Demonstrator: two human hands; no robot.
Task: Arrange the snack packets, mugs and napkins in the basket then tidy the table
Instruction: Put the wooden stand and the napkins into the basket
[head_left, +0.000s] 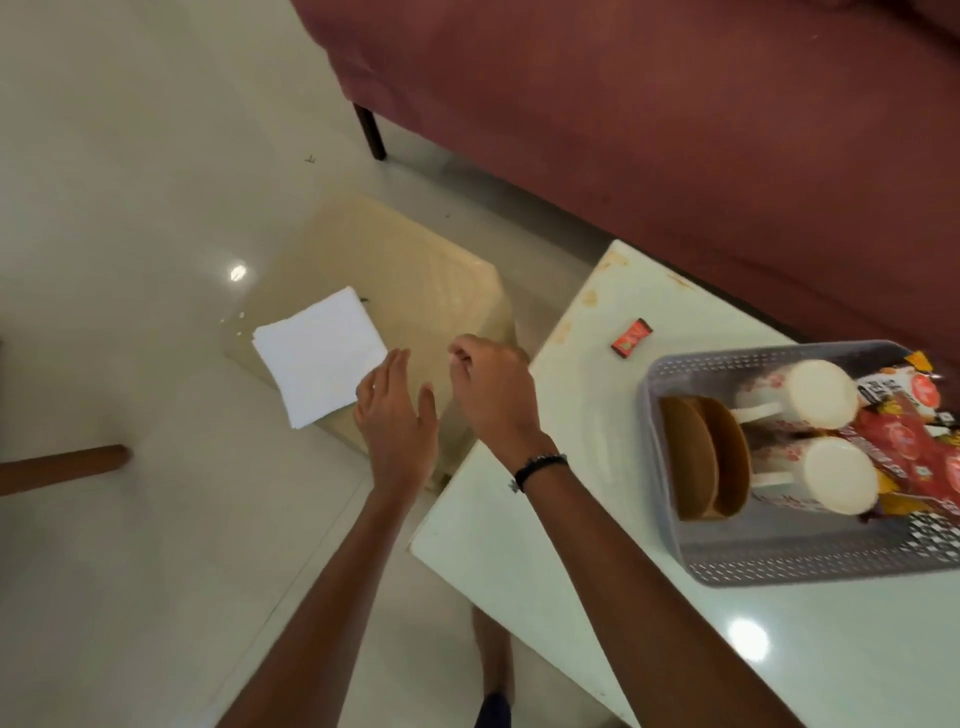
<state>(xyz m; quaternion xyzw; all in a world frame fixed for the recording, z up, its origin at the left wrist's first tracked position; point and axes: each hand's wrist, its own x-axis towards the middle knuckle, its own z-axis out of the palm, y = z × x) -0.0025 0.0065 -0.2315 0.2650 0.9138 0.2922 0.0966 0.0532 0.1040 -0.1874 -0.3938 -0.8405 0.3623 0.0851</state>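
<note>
A stack of white napkins (322, 356) lies on a low beige stool (415, 280) left of the white table (571, 519). My left hand (397, 421) hovers flat and empty with fingers spread, its fingertips at the stack's near corner. My right hand (493, 384) is just right of it with fingers curled and nothing visible in them. A grey perforated basket (779, 561) on the table holds two white mugs (815, 392) lying on their sides, brown paper plates (701, 457) and red snack packets (914, 441). A small red packet (631, 338) lies on the table beyond the basket.
A maroon sofa (675, 130) runs along the far side, with a dark leg (371, 130) on the glossy tiled floor. A brown wooden furniture leg (62, 467) pokes in from the left. My bare foot (493, 660) shows below the table edge.
</note>
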